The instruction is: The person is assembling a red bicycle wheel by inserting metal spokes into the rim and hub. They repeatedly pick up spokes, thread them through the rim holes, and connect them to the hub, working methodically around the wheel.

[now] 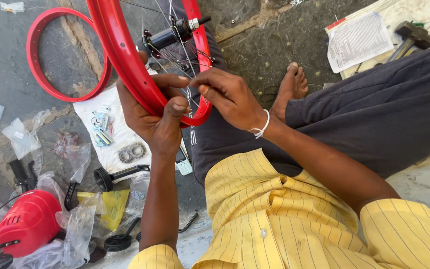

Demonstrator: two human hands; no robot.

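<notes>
Left grip (158,117) clamps the red wheel rim (125,60); right grip (227,97), just beside it, pinches a thin spoke (187,94), which could likely slip or bend if the rim tilts

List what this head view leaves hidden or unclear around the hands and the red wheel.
- Red wheel rim: its upper part is cut off by the top edge.
- What the right hand pinches: too thin to tell, hidden by the fingertips.
- Left hand: its palm side is hidden behind the rim.
- Small metal parts on the white sheet: too small to identify.
- Hub: far end hidden by the rim.
</notes>
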